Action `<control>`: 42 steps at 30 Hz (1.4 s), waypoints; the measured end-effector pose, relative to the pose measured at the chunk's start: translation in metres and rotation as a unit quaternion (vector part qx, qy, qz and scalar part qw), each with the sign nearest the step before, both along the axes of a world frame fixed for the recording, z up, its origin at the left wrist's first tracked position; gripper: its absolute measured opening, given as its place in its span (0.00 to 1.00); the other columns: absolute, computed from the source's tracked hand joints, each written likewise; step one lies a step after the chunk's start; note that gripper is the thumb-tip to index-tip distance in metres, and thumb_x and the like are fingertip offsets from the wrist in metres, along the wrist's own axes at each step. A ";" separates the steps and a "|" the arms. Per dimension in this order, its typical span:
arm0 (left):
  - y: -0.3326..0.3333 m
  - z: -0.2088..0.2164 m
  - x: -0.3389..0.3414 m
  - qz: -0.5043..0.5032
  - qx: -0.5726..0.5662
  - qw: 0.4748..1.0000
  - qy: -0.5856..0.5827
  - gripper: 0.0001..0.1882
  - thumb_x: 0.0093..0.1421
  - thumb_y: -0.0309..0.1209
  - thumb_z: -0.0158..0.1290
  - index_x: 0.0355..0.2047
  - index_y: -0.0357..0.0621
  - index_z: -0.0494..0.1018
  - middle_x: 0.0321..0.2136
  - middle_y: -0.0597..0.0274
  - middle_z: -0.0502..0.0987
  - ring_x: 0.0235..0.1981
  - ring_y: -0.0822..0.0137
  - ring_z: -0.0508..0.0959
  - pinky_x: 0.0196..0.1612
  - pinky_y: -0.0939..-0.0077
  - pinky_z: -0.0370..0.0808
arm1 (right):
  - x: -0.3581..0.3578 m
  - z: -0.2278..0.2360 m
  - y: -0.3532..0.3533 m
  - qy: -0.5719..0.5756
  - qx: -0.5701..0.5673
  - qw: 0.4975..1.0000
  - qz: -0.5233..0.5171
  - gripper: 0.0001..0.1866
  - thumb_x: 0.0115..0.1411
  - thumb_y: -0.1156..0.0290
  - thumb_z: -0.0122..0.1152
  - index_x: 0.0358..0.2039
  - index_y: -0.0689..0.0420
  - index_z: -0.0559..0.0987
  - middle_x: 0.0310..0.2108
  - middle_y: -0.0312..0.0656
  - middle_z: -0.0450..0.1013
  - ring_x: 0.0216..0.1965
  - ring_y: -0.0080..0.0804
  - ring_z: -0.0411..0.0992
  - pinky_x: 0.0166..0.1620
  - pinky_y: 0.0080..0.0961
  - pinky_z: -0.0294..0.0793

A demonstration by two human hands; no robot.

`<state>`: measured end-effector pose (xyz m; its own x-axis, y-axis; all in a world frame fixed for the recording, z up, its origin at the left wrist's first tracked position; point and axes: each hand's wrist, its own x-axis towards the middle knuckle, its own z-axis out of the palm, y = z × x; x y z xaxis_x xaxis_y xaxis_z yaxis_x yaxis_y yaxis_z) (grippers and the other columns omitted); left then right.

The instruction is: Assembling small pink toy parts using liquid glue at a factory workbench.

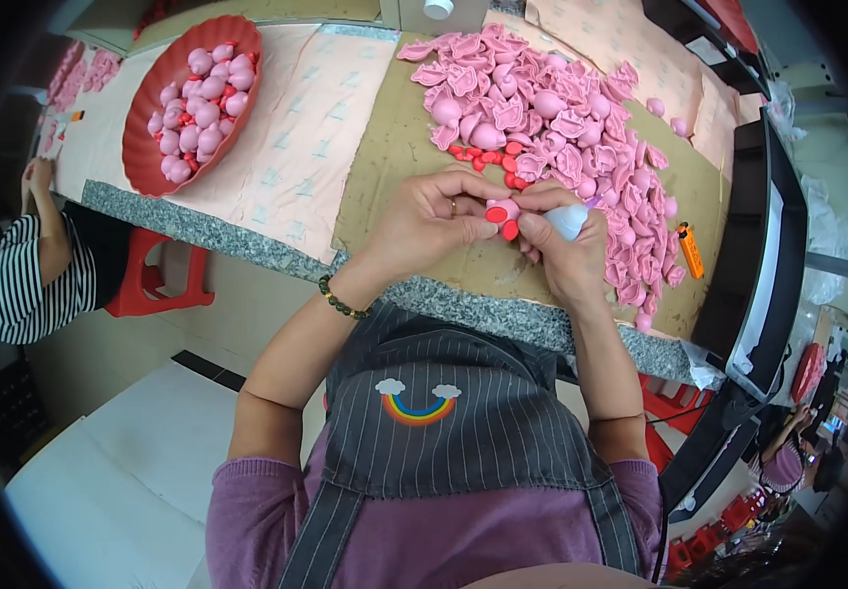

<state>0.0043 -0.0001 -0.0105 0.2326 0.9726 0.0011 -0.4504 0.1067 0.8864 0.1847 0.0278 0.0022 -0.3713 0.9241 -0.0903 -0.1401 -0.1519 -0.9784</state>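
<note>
My left hand (422,224) pinches a small pink rounded piece (511,207) with red oval parts (499,213) on it, held just above the table's near edge. My right hand (577,257) meets it from the other side, its thumb and fingertips at the red parts. Tucked in that same hand is a pale blue squeeze bottle (567,222) with a purple tip. Whether the red parts are fixed to the pink piece cannot be told. Beyond my hands lie loose red pieces (488,157) and a large heap of pink moulded pieces (581,147), some round, some ruffled.
A red fluted bowl (133,157) of pink and red pieces stands on the left. An orange lighter-like object (691,251) lies right of the heap. A black-framed panel (753,265) borders the right side. Someone in a striped top (26,280) sits far left, near a red stool (154,280).
</note>
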 end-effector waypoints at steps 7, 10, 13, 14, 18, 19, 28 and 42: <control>-0.005 -0.004 0.009 0.014 -0.122 0.979 -0.164 0.11 0.54 0.18 0.51 0.40 0.33 0.70 0.36 0.54 0.75 0.35 0.68 0.77 0.40 0.77 0.76 | -0.001 -0.004 -0.005 -0.072 0.228 0.971 0.011 0.17 0.43 0.71 0.70 0.33 0.64 0.76 0.32 0.41 0.73 0.35 0.27 0.70 0.41 0.22 0.67; -0.005 -0.007 0.008 0.007 -0.085 0.991 -0.098 0.12 0.53 0.22 0.53 0.39 0.33 0.71 0.40 0.52 0.74 0.40 0.65 0.75 0.45 0.74 0.74 | -0.002 0.003 -0.001 -0.145 0.313 0.938 0.011 0.16 0.43 0.69 0.69 0.30 0.64 0.76 0.29 0.43 0.73 0.31 0.29 0.71 0.36 0.23 0.69; -0.004 -0.003 0.009 0.012 -0.092 0.995 -0.039 0.10 0.52 0.22 0.54 0.36 0.33 0.73 0.39 0.51 0.75 0.41 0.64 0.75 0.45 0.73 0.74 | 0.002 0.001 -0.002 -0.199 0.400 0.895 0.012 0.14 0.41 0.70 0.70 0.25 0.63 0.75 0.22 0.43 0.71 0.24 0.31 0.70 0.27 0.23 0.68; -0.004 -0.003 0.010 0.016 -0.083 0.996 -0.035 0.09 0.52 0.22 0.54 0.35 0.33 0.73 0.37 0.51 0.75 0.40 0.65 0.75 0.45 0.73 0.74 | 0.002 0.000 -0.002 -0.222 0.436 0.872 0.010 0.13 0.39 0.73 0.70 0.22 0.62 0.73 0.18 0.42 0.68 0.19 0.32 0.68 0.21 0.25 0.66; -0.006 0.000 0.012 0.026 -0.057 0.998 -0.009 0.08 0.51 0.21 0.55 0.33 0.33 0.74 0.35 0.53 0.77 0.38 0.66 0.76 0.44 0.74 0.74 | -0.003 0.000 -0.003 -0.194 0.466 0.863 -0.018 0.12 0.39 0.73 0.69 0.18 0.62 0.72 0.15 0.41 0.67 0.16 0.31 0.67 0.18 0.25 0.63; -0.006 -0.001 0.012 0.026 -0.058 0.998 -0.009 0.08 0.51 0.21 0.55 0.33 0.33 0.74 0.35 0.53 0.77 0.38 0.66 0.76 0.44 0.74 0.74 | -0.003 0.000 -0.004 -0.195 0.462 0.865 -0.018 0.12 0.39 0.73 0.69 0.18 0.62 0.72 0.16 0.41 0.67 0.16 0.31 0.67 0.19 0.24 0.64; -0.008 -0.003 0.012 0.043 -0.051 0.997 0.024 0.07 0.51 0.21 0.55 0.32 0.33 0.74 0.33 0.55 0.77 0.36 0.69 0.77 0.42 0.76 0.74 | -0.004 -0.004 -0.005 -0.185 0.449 0.874 -0.016 0.11 0.39 0.74 0.69 0.18 0.62 0.73 0.16 0.40 0.68 0.17 0.31 0.67 0.19 0.23 0.64; -0.010 0.008 0.019 0.102 0.040 0.994 0.018 0.13 0.53 0.17 0.52 0.41 0.33 0.71 0.38 0.59 0.73 0.38 0.72 0.74 0.40 0.79 0.74 | 0.000 0.005 -0.005 -0.091 0.017 0.992 0.086 0.12 0.45 0.78 0.66 0.32 0.63 0.75 0.24 0.35 0.72 0.25 0.20 0.68 0.28 0.15 0.68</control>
<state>0.0238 -0.0100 -0.0026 0.0322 0.9966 0.0760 -0.4231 -0.0553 0.9044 0.1847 0.0232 0.0070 -0.5046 0.8518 -0.1406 0.0649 -0.1249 -0.9900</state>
